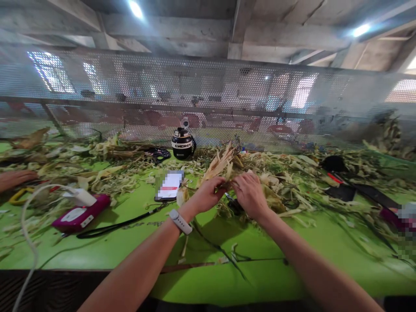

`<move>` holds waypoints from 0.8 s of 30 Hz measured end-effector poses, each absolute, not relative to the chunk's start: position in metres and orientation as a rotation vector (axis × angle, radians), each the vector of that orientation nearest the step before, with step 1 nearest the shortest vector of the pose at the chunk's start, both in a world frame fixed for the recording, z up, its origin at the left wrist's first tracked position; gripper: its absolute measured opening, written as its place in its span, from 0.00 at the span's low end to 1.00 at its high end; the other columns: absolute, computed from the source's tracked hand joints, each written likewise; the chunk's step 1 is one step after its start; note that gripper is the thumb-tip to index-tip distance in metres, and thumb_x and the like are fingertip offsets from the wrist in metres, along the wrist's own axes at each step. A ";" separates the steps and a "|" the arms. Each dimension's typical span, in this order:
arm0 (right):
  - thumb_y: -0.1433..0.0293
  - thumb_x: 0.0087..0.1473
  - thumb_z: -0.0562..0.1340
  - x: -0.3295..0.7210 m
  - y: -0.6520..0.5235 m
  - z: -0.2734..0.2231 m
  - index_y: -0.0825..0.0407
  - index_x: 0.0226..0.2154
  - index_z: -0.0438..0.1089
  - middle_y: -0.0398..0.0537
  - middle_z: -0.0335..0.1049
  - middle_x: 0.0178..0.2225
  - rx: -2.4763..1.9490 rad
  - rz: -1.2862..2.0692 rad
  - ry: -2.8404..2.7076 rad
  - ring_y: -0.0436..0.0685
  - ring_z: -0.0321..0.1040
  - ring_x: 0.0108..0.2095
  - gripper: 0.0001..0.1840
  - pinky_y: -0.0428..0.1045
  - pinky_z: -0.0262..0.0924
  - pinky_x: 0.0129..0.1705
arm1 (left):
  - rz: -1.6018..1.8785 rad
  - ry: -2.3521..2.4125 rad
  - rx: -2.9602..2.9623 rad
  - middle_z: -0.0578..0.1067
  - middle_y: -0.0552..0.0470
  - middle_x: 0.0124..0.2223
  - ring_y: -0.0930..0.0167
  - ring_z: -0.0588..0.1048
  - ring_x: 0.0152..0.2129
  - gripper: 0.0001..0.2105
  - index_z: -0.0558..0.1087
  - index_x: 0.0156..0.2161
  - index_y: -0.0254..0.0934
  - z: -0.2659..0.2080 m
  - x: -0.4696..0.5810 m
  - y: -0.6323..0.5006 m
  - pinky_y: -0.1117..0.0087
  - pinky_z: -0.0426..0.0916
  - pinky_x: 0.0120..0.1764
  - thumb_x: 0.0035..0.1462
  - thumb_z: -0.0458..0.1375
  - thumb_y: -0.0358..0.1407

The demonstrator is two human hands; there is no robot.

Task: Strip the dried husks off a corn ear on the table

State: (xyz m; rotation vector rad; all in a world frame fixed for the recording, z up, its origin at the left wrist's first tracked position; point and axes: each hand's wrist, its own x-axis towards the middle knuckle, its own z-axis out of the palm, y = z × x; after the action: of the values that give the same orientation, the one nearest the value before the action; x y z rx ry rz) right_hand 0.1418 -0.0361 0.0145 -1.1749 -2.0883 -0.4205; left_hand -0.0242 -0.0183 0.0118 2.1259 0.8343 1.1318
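Note:
My left hand (pixel 208 194) and my right hand (pixel 251 194) meet over the middle of the green table (pixel 136 242), both gripping a bundle of dried corn husks (pixel 220 164). The pale husk leaves fan up and away from my fingers. My left wrist wears a white band (pixel 180 221). Loose husks and stems lie under and around both hands.
A black bottle (pixel 183 144) stands at the back by the perforated metal screen (pixel 208 91). A phone with a lanyard (pixel 169 187), a magenta power bank (pixel 81 214) with a white cable and black tools (pixel 344 190) lie about. Another person's hand (pixel 16 178) rests at far left.

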 end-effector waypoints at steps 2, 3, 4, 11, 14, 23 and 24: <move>0.70 0.58 0.52 0.141 -0.034 0.013 0.52 0.28 0.68 0.50 0.71 0.28 -1.203 -0.261 -2.017 0.57 0.65 0.33 0.11 0.52 0.55 0.41 | 1.145 0.824 2.078 0.73 0.50 0.29 0.70 0.69 0.28 0.05 0.72 0.31 0.37 0.012 -0.024 -0.019 0.69 0.64 0.35 0.49 0.55 0.30; 0.69 0.57 0.53 0.141 -0.033 0.012 0.52 0.28 0.67 0.50 0.71 0.28 -1.207 -0.164 -1.980 0.57 0.65 0.33 0.11 0.51 0.56 0.39 | 1.155 0.812 2.047 0.73 0.50 0.31 0.69 0.69 0.29 0.05 0.73 0.32 0.37 0.012 -0.024 -0.018 0.68 0.64 0.36 0.48 0.55 0.30; 0.67 0.57 0.53 0.141 -0.032 0.011 0.51 0.28 0.67 0.49 0.71 0.28 -1.212 -0.055 -1.938 0.56 0.65 0.32 0.10 0.51 0.56 0.38 | 1.169 0.801 2.009 0.74 0.49 0.32 0.69 0.70 0.30 0.06 0.73 0.33 0.37 0.012 -0.025 -0.018 0.68 0.64 0.37 0.48 0.56 0.30; 0.59 0.48 0.58 0.142 -0.024 0.009 0.53 0.24 0.66 0.42 0.67 0.22 -1.152 0.670 -1.663 0.51 0.63 0.25 0.13 0.47 0.58 0.29 | 1.104 0.791 1.631 0.75 0.50 0.36 0.69 0.71 0.34 0.11 0.72 0.40 0.35 0.011 -0.024 -0.020 0.68 0.65 0.40 0.49 0.57 0.34; 0.59 0.46 0.59 0.140 -0.025 0.010 0.53 0.23 0.64 0.42 0.66 0.21 -1.113 0.796 -1.593 0.50 0.62 0.23 0.14 0.47 0.58 0.28 | 1.111 0.758 1.507 0.75 0.51 0.33 0.72 0.71 0.31 0.12 0.71 0.39 0.34 0.009 -0.020 -0.021 0.70 0.65 0.38 0.48 0.59 0.37; 0.61 0.51 0.56 0.132 -0.030 0.004 0.51 0.28 0.63 0.43 0.67 0.24 -1.113 0.706 -1.553 0.53 0.66 0.26 0.10 0.48 0.63 0.27 | 1.164 0.733 1.315 0.71 0.57 0.27 0.76 0.69 0.27 0.18 0.69 0.38 0.35 0.001 -0.018 -0.020 0.73 0.63 0.34 0.42 0.65 0.39; 0.60 0.51 0.56 0.131 -0.031 0.003 0.51 0.28 0.63 0.43 0.67 0.24 -1.115 0.694 -1.561 0.53 0.66 0.25 0.11 0.47 0.63 0.25 | 1.147 0.720 1.294 0.71 0.57 0.27 0.76 0.70 0.27 0.18 0.69 0.38 0.35 0.001 -0.017 -0.020 0.73 0.63 0.34 0.42 0.66 0.40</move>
State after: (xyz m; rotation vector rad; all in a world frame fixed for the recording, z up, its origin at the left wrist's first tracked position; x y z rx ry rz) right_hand 0.1313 -0.0305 0.0026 -1.1150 -1.5614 0.6943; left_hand -0.0172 -0.0201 0.0006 1.2942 0.7201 1.1472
